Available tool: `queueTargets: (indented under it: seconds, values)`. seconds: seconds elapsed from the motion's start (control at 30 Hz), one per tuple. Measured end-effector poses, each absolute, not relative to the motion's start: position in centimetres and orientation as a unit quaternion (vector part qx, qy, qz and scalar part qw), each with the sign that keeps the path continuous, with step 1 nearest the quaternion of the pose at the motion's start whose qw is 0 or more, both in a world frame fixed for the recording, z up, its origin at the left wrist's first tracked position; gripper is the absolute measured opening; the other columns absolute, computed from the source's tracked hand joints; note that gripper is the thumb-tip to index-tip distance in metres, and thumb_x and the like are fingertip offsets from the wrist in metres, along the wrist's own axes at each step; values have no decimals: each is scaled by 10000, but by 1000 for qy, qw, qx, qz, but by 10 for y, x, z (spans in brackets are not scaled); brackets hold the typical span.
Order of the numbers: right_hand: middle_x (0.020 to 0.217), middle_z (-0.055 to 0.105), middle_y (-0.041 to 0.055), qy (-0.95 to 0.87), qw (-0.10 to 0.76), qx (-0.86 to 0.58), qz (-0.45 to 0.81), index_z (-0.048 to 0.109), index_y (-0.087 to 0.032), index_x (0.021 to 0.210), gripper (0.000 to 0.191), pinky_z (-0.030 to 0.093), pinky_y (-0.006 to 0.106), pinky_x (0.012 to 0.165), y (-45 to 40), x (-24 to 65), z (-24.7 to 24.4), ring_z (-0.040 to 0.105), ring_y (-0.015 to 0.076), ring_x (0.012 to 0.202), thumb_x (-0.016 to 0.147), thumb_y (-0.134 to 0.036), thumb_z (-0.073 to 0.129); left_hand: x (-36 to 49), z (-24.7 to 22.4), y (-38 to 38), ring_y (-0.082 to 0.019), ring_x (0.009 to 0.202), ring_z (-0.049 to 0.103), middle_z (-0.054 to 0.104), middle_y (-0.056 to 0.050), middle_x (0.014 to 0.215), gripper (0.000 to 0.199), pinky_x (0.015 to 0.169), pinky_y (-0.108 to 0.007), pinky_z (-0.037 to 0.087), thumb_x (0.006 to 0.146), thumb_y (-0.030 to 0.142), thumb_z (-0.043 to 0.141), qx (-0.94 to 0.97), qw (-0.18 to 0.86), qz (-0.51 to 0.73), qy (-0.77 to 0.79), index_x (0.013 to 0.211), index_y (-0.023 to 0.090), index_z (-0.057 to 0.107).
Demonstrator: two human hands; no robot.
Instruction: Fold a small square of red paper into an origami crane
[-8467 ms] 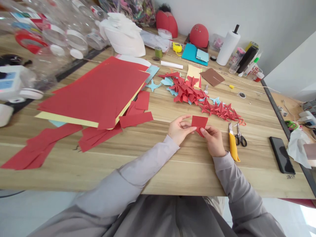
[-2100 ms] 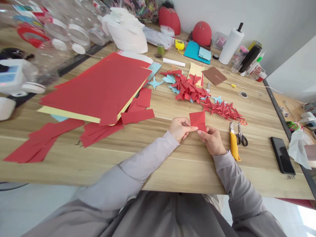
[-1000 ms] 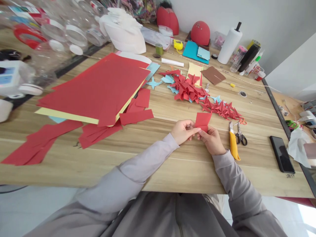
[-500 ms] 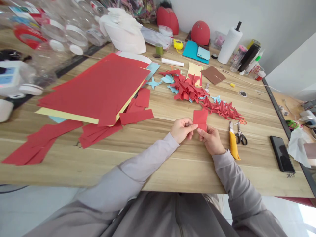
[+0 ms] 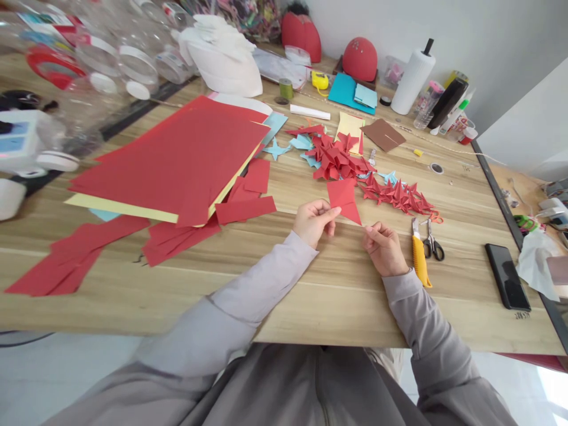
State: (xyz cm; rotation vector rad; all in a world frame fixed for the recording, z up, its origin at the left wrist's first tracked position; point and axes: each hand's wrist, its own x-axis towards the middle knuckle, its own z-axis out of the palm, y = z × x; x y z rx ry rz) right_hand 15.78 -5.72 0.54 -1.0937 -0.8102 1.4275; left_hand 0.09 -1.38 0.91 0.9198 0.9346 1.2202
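My left hand (image 5: 314, 222) pinches a small creased piece of red paper (image 5: 343, 198) by its left edge. The paper has a crease across it and tapers to a point at the lower right. Close to that point is my right hand (image 5: 382, 244), its thumb and forefinger pressed together; I cannot tell whether they touch the paper. Just beyond the paper lies a pile of folded red paper stars (image 5: 337, 158), with a row of red stars (image 5: 397, 196) to its right. A light blue star (image 5: 277, 149) lies to the left of the pile.
To the left are large red sheets (image 5: 190, 154) and cut red strips (image 5: 75, 254). A yellow-handled cutter (image 5: 419, 254), scissors (image 5: 433, 245) and a black phone (image 5: 507, 277) lie on the right. Plastic bottles (image 5: 133, 59) crowd the back left; another person's hand (image 5: 558, 269) shows at the right edge.
The red paper has shifted left and been turned, with my left hand moving left along with it. My right hand has drawn back from the paper's lower edge and sits slightly to the right.
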Motion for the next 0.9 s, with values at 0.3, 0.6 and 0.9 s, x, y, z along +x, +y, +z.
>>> queueTargets:
  seconds: [0.3,0.6,0.9]
  values:
    - [652,544,-39,-423,571,-488,507,527,-228,820,219,400,232,552,-58,157,5,487,98,567,689,-323,676,7,9,-19,-66,255,388,480,49,341,335,287,-183,275,564,359,720,390,665,481,417,498,157,461]
    - [976,535,57,-679,489,-526,155,666,-269,867,197,458,362,810,-62,159,0,533,192,933,761,-140,561,12,6,-26,-88,304,446,541,7,438,323,333,-212,317,678,423,609,442,698,378,417,537,148,516]
    - [975,591,59,-678,475,-534,170,685,-264,918,219,472,338,814,-61,162,-7,578,181,902,787,-163,543,2,4,-29,-212,844,532,609,-99,906,158,781,-379,397,741,236,540,807,121,444,370,840,181,650]
